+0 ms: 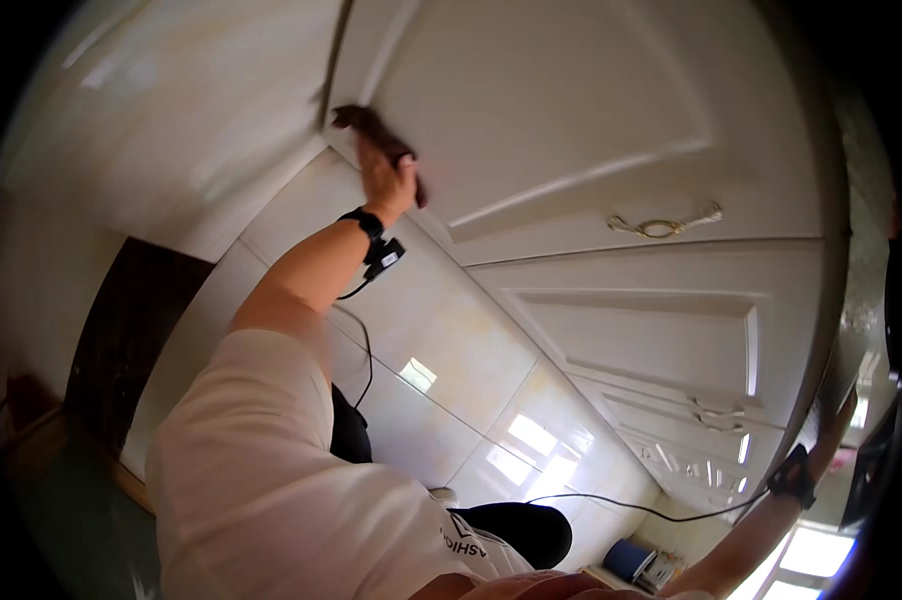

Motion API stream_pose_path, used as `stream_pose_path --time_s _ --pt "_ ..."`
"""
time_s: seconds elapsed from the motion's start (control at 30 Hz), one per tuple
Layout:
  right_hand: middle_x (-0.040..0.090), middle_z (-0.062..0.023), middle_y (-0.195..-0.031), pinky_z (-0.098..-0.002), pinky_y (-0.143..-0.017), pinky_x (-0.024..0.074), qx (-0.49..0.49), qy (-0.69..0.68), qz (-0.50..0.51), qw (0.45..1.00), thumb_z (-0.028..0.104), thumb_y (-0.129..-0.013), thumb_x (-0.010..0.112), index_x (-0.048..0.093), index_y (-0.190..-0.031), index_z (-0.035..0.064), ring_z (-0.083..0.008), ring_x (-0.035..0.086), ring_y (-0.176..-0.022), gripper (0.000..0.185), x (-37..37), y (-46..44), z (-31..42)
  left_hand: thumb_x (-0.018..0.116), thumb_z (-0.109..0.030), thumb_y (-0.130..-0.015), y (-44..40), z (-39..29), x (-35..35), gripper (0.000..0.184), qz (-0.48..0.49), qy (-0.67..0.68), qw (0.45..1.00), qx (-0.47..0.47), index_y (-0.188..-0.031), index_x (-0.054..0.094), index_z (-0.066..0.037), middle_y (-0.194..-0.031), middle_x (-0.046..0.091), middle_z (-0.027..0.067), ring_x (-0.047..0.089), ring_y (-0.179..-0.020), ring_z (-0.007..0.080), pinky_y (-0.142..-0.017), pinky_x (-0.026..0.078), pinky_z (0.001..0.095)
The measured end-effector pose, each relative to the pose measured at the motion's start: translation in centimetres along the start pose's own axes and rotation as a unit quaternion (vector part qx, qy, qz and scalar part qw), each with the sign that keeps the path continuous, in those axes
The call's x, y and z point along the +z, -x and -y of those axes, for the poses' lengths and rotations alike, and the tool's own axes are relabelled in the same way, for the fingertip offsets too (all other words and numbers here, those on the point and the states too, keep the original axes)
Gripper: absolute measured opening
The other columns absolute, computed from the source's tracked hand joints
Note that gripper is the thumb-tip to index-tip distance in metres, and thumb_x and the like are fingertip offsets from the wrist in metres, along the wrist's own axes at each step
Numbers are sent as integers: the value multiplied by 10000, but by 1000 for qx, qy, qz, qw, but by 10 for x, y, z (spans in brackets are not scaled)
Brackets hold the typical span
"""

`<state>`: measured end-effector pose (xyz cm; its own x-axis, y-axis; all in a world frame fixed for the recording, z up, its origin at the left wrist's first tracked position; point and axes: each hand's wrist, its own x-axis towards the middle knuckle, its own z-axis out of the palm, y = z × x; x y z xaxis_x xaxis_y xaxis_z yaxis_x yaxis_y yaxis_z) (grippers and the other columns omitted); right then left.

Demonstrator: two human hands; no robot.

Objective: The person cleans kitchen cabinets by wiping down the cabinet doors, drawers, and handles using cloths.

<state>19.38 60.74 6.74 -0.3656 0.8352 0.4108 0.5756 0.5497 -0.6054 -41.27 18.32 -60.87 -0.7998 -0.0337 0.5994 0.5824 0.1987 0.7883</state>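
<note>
My left hand (386, 180) presses a dark reddish-brown cloth (376, 130) against the lower corner of a white cabinet door (571, 100). The thumb lies over the cloth, and the other fingers are partly hidden and blurred. A black band with a small device (384, 258) is strapped at this wrist, with a cable hanging from it. My right forearm (741, 550) reaches up along the right side toward the countertop edge (821, 400), also with a black band (793, 478). The fingers of my right hand are lost in shadow there.
More white cabinet doors (661, 335) with ornate handles (663, 225) run toward the window (816, 550). Glossy tiles (451, 330) cover the floor. A black cable (631, 508) crosses in front of my knee. A blue container (628, 560) stands at the far end, and a dark panel (136, 330) is at left.
</note>
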Motion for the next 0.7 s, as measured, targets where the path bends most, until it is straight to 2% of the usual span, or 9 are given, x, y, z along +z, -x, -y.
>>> stream_pose_path --time_s 0.1,0.13,0.27,0.37,0.47,0.5,0.57,0.67,0.7 --pt "489 -121 -1338 -347 -1074 326 7 -39 -5 999 153 -952 485 402 -1398 23 -245 453 -1230 472 -2 4 4 434 -422 -897 22 10 17 758 -43 54 982 -177 -1395 233 114 -1444 222 365 229 -1340 495 -1131 182 487" --pt "489 -121 -1338 -347 -1074 326 10 -34 -16 999 153 -952 485 402 -1398 23 -245 453 -1230 472 2 7 13 407 -388 -926 5 -34 6 720 -70 129 957 -250 -1396 223 123 -1457 221 345 229 -1356 460 -1140 179 462" --pt "502 -81 -1311 -328 -1037 351 46 -24 18 998 350 -970 442 463 -1367 39 -197 470 -1199 504 22 11 20 339 -371 -972 -42 -82 10 684 -130 137 902 -387 -1402 191 140 -1477 213 324 232 -1376 412 -1146 173 452" --pt "503 -73 -1316 -317 -1035 352 30 -9 41 999 394 -980 424 467 -1367 42 -182 471 -1203 525 53 27 30 363 -545 -942 -92 -138 5 874 -137 159 965 -159 -1414 139 155 -1492 148 346 124 -1401 456 -1149 88 487" --pt "498 -79 -1349 -301 -1055 334 -54 66 77 993 377 -994 403 434 -1393 38 -170 459 -1239 525 84 53 60 365 -514 -951 -130 -220 -4 817 -121 52 986 107 -1416 188 134 -1497 130 341 73 -1411 469 -1107 49 616" --pt "497 -80 -1360 -295 -1062 328 -83 92 89 988 371 -999 397 423 -1402 37 -167 455 -1250 525 92 59 69 397 -474 -941 -140 -255 -8 724 -133 74 982 115 -1372 330 105 -1492 209 297 115 -1404 464 -1087 76 651" --pt "495 -82 -1371 -290 -1068 323 -112 115 98 982 366 -1004 390 412 -1411 35 -163 451 -1262 525 102 60 83 323 -578 -940 -144 -310 -19 797 -152 54 978 134 -1286 447 129 -1412 367 293 237 -1363 461 -1112 124 586" --pt "549 -78 -1331 -256 -1051 327 1 121 116 986 403 -1003 387 399 -1403 -5 -133 498 -1219 571 112 60 94 339 -497 -956 -121 -332 -19 737 -39 -17 981 188 -1341 372 130 -1462 282 298 170 -1394 449 -1122 102 578" --pt "473 -86 -1402 -273 -1088 287 -33 122 129 983 337 -1013 357 374 -1419 10 -148 431 -1286 521 113 62 97 448 -419 -915 -113 -332 -14 572 -42 35 973 224 -1262 518 31 -1461 329 224 191 -1382 462 -1086 111 647"
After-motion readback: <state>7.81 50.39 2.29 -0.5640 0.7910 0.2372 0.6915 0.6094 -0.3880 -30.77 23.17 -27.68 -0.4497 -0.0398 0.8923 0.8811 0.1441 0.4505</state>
